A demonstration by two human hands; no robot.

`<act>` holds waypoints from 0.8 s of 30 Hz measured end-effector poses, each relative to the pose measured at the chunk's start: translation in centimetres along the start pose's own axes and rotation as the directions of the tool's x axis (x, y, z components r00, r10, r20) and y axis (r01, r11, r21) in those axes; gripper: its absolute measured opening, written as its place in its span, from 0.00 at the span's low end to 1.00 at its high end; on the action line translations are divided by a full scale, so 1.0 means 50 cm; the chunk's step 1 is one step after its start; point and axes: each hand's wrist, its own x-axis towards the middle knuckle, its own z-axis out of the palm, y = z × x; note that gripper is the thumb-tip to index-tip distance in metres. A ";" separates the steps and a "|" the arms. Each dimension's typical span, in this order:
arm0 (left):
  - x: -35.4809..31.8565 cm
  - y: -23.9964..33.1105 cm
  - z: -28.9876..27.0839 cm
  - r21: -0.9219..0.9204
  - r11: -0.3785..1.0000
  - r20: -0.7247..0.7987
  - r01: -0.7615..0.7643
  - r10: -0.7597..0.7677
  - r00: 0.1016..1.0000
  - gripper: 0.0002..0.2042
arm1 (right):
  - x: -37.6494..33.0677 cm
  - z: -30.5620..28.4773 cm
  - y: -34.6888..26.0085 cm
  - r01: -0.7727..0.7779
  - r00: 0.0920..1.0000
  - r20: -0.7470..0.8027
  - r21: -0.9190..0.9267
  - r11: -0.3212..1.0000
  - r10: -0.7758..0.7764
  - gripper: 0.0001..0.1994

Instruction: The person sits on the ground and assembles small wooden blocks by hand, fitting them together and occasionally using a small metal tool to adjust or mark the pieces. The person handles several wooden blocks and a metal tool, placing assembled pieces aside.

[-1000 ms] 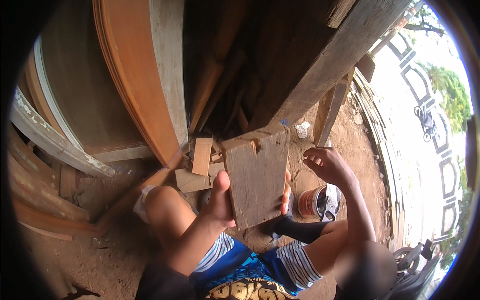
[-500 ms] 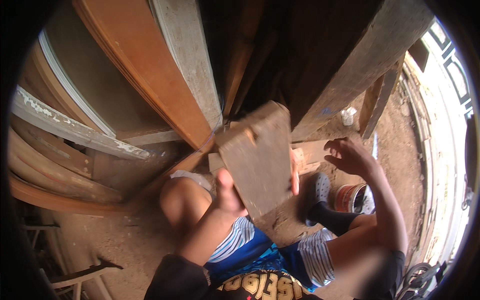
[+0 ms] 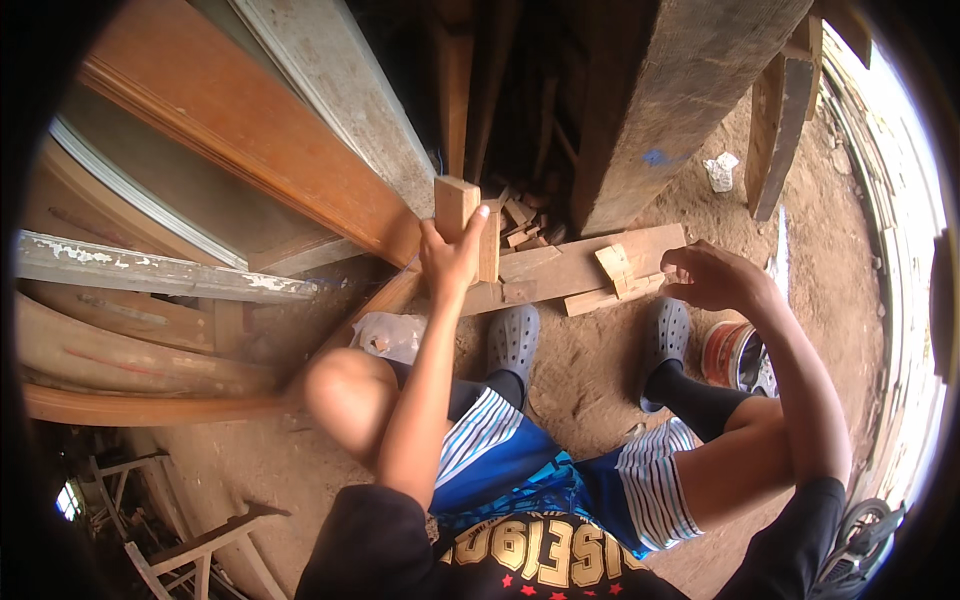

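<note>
My left hand (image 3: 450, 258) is wrapped round a wooden block (image 3: 457, 204), raised above the left end of a wooden plank (image 3: 575, 262) on the ground. The block stands nearly upright with its narrow edge showing, and my thumb lies across it. My right hand (image 3: 718, 278) hovers beside the plank's right end with its fingers loosely bent, and nothing shows in it. Closest to those fingertips are a small pale wood piece (image 3: 614, 266) and a thin wood strip (image 3: 600, 299), both lying against the plank.
Brown and white boards (image 3: 250, 140) lean at the left. A thick timber post (image 3: 670, 130) rises ahead, with wood scraps (image 3: 522, 225) behind the plank. An orange-red bucket (image 3: 728, 352) stands right of my shoe, and a crumpled plastic bag (image 3: 388, 336) lies by my left knee.
My left hand has moved away from me with the wooden block, which has turned from its broad face to its narrow edge. My right hand's fingers have drawn in a little.
</note>
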 end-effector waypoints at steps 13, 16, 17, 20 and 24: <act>0.001 -0.219 0.177 0.345 0.938 -0.177 -0.041 0.108 0.978 0.41 | -0.042 0.009 0.051 0.008 0.998 -0.058 0.033 0.999 -0.006 0.19; -0.005 -0.236 0.191 0.375 0.925 -0.112 -0.061 0.110 0.988 0.41 | -0.043 0.011 0.056 -0.012 0.999 -0.040 0.022 1.000 0.013 0.20; -0.004 -0.235 0.193 0.392 0.918 -0.124 -0.057 0.114 0.986 0.40 | -0.042 0.011 0.053 -0.018 0.999 -0.030 0.017 1.000 0.018 0.20; 0.002 -0.234 0.192 0.453 0.876 -0.098 -0.168 0.236 0.967 0.40 | -0.043 0.013 0.051 -0.010 1.000 -0.023 0.030 1.000 0.010 0.20; 0.005 -0.217 0.198 0.467 0.876 -0.076 -0.121 0.176 0.981 0.40 | -0.039 0.017 0.052 -0.005 1.000 -0.028 0.031 1.000 0.006 0.20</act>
